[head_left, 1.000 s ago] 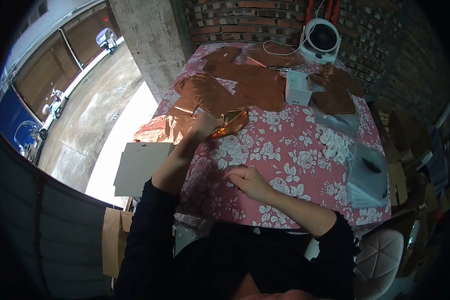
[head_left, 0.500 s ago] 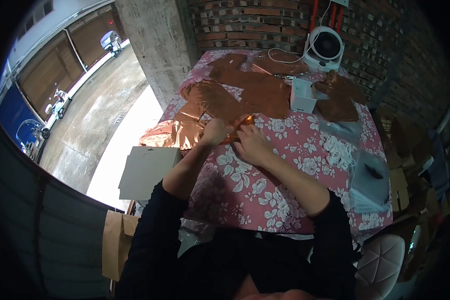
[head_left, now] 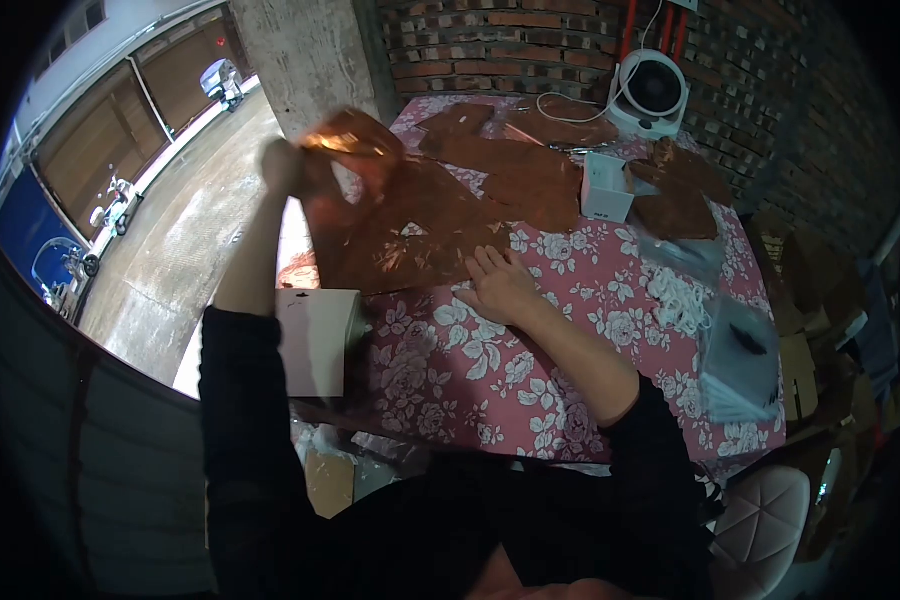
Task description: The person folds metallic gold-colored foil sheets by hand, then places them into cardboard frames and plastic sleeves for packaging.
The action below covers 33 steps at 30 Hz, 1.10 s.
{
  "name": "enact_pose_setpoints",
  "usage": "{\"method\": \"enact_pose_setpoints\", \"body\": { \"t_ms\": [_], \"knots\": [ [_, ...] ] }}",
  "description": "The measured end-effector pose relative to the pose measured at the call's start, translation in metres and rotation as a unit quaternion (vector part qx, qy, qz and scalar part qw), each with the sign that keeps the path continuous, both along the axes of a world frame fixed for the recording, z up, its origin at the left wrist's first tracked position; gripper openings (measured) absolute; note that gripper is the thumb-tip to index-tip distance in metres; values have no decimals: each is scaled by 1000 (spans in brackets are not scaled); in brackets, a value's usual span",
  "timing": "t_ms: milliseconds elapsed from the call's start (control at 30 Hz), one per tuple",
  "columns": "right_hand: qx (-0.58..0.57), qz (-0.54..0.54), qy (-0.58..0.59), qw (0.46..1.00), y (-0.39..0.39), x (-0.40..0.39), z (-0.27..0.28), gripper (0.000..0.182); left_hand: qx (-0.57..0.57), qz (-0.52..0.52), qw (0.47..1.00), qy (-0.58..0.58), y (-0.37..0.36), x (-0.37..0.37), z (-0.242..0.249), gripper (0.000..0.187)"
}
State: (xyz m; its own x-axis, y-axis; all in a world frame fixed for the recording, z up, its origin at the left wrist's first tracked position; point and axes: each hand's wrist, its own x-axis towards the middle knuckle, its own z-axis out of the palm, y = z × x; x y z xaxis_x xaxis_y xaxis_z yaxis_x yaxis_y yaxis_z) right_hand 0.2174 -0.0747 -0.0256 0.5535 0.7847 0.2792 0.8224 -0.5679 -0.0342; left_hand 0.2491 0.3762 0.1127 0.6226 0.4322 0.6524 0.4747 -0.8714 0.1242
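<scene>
My left hand (head_left: 282, 168) is raised past the far left corner of the table, closed on the edge of a sheet of copper-coloured foil (head_left: 410, 245). The lifted part of the foil is smeared by motion, and my fingers there are blurred. The rest of the sheet lies over the left side of the table, creased and shiny. My right hand (head_left: 503, 288) rests low at the sheet's right edge, fingers spread flat. More brown-copper foil pieces (head_left: 530, 185) lie behind and to the right of it.
A small white box (head_left: 607, 190) stands right of the foil, with a white fan (head_left: 653, 92) behind. White loops (head_left: 678, 302) and clear plastic bags (head_left: 738, 375) lie on the floral tablecloth (head_left: 470, 400) at right. A pale carton (head_left: 315, 345) sits at the left edge.
My left hand has swung from the middle of the table to the far left, pulling the foil outward and up. The foil has spread wider. My right hand has stayed near its place, fingers flatter.
</scene>
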Motion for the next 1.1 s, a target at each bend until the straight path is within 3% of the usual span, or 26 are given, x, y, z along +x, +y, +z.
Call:
{"method": "enact_pose_setpoints", "body": {
  "t_ms": [33,67,100,167,233,333,367,400,467,500,567,600,667,733,800,833,867,933,967,1000,1067,1100],
  "knots": [
    [0,-2,-2,1000,1,1,-3,66,-23,31,999,-38,-6,-22,56,30],
    [0,-4,-3,1000,2,2,-6,66,100,6,988,-116,25,-26,90,31],
    [3,-3,-2,1000,2,2,-5,66,-43,-40,976,-211,-37,-60,139,33],
    [-1,-5,14,1000,1,0,-2,67,58,-210,946,-241,-40,-73,194,38],
    [-14,-7,38,999,2,-1,6,69,125,-211,945,-217,-82,-92,229,33],
    [-16,-13,110,994,0,-1,20,78,185,-273,930,-159,-106,-101,245,31],
    [-3,-18,159,987,-1,-1,25,85,149,-343,917,-141,-121,-105,239,24],
    [-2,-19,159,987,-2,-2,31,85,150,-345,916,-142,-144,-112,235,24],
    [105,0,82,991,-2,-6,43,102,133,-372,915,-84,-183,-123,227,18],
    [105,-2,83,991,-2,-12,58,102,152,-386,905,-94,-198,-127,222,17],
    [311,71,143,937,-1,-26,94,113,172,-412,891,-82,-227,-138,215,17],
    [310,65,143,938,-1,-28,102,113,170,-417,889,-82,-241,-144,211,17],
    [424,34,158,891,-6,-29,112,120,-59,-567,817,-89,-267,-156,203,18],
    [458,55,173,870,-20,-23,121,116,-48,-580,811,-60,-288,-179,213,20],
    [465,126,288,828,-39,-22,130,110,-127,-583,802,10,-300,-192,220,19],
    [494,149,230,825,-46,-27,129,79,-75,-593,801,-25,-308,-190,216,19],
    [495,144,228,826,-58,-33,129,79,-76,-598,797,-24,-311,-191,214,19],
    [338,171,456,805,-90,-55,136,39,-139,-561,816,7,-317,-195,212,21],
    [347,153,489,785,-102,-71,130,25,-138,-678,720,-53,-333,-186,200,23],
    [355,135,521,765,-113,-89,123,14,-139,-682,716,-54,-330,-181,194,23],
    [405,126,589,688,-134,-117,111,15,-205,-610,766,18,-322,-174,185,22],
    [439,93,570,688,-142,-127,105,18,-245,-566,787,38,-328,-172,179,22]
  ]
}}
